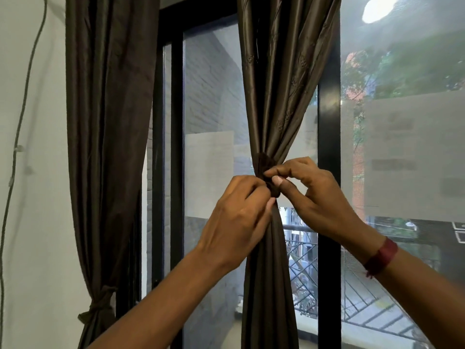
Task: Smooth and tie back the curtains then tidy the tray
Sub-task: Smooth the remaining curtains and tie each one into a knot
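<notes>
Left hand [239, 217] and right hand [317, 195] meet in front of the window, each with fingers curled, pinching the dark tie-back [263, 162] that is knotted around a gathered brown curtain [276, 96]. This curtain hangs at the centre of the scene, just left of the black window frame [328, 147]. Its cloth looks thin, soft and glossy, so it is probably light and slippery, and the bunched waist at the knot seems the surest place to hold it. Near the left wall a second curtain [108, 122] hangs with a tie around it low down.
</notes>
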